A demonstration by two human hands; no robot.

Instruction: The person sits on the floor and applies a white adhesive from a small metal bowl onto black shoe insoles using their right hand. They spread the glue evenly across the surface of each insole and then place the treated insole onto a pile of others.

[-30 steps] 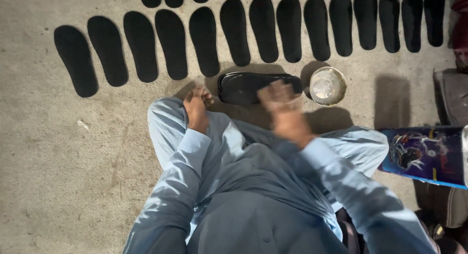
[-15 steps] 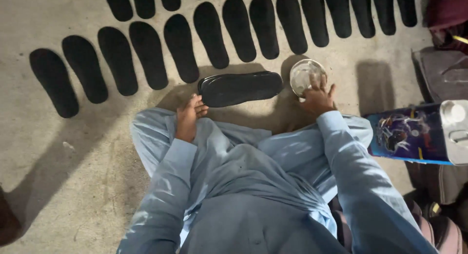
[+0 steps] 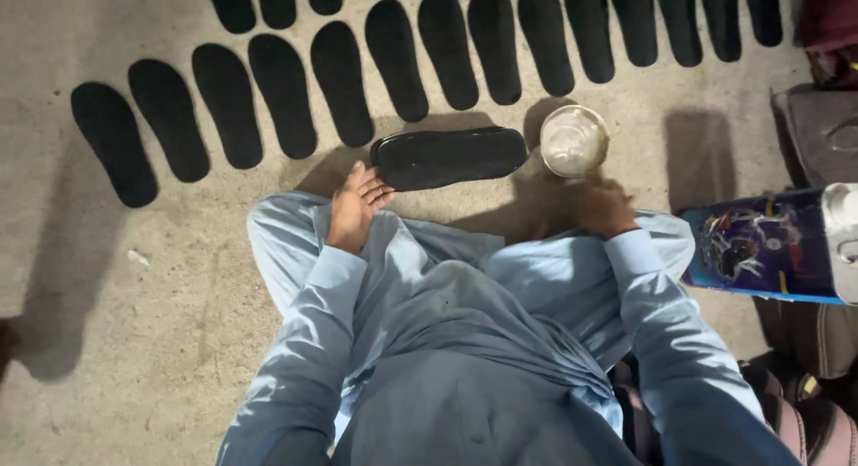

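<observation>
I read this as the pause between soles — my left hand (image 3: 357, 202) rests loosely open against the heel of the black sole (image 3: 450, 157) lying crosswise on the concrete floor (image 3: 134, 341), my right hand (image 3: 604, 205) — blurred, grip unreadable — just below the small round tin (image 3: 574, 141).

Left hand (image 3: 356, 207) touches black sole (image 3: 450, 157) | right hand (image 3: 604, 205) just below round tin (image 3: 574, 141) | black soles (image 3: 340, 82) rowed on concrete floor (image 3: 134, 323)

I saw black soles (image 3: 340, 77) in rows on the grey floor (image 3: 134, 323). One black shoe (image 3: 450, 157) lay near. The clothes (image 3: 465, 314) were light blue. The tin (image 3: 773, 244) was blue with pictures.
</observation>
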